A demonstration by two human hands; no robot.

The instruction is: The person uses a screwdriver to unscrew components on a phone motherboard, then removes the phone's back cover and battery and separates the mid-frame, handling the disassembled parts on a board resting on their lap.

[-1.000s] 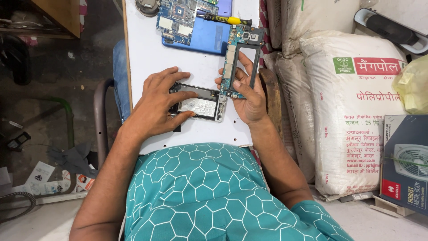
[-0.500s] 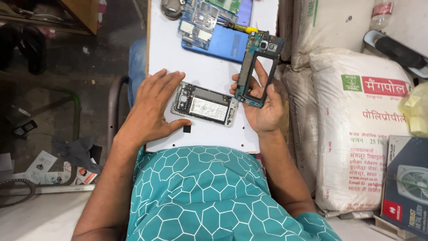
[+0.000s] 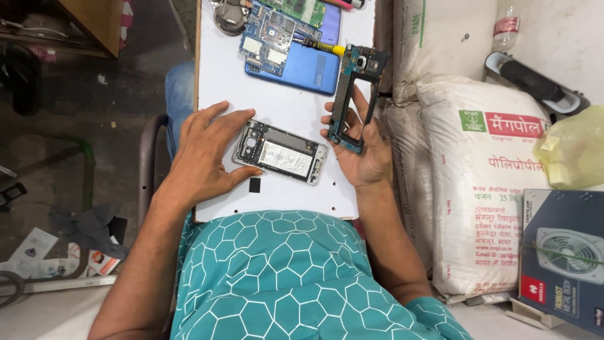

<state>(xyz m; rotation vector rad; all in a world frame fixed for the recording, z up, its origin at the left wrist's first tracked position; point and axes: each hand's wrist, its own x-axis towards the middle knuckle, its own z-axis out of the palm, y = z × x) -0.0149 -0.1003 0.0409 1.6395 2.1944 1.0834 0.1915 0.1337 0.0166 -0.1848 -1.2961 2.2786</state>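
The right hand (image 3: 365, 151) has its fingers wrapped around a dark phone mid-frame (image 3: 355, 97), a hollow rectangular bezel with camera parts at its top end and a strip of circuitry along the bottom, held tilted just off the board's 3 o'clock edge. The left hand (image 3: 207, 154) lies flat with fingers spread wide, fingertips touching the opened phone body (image 3: 280, 151), which sits near the centre of the white work board (image 3: 277, 195). To do this well, I judge the frame should be gripped by its edges only, and the body kept pinned so it cannot slide. The body looks silvery at the rim, with a pale battery panel inside and black parts at its 9 o'clock end. A small black square piece (image 3: 254, 184) lies just below it at 7 o'clock; a blue phone back with exposed circuit board (image 3: 289, 53) rests at 12 o'clock.
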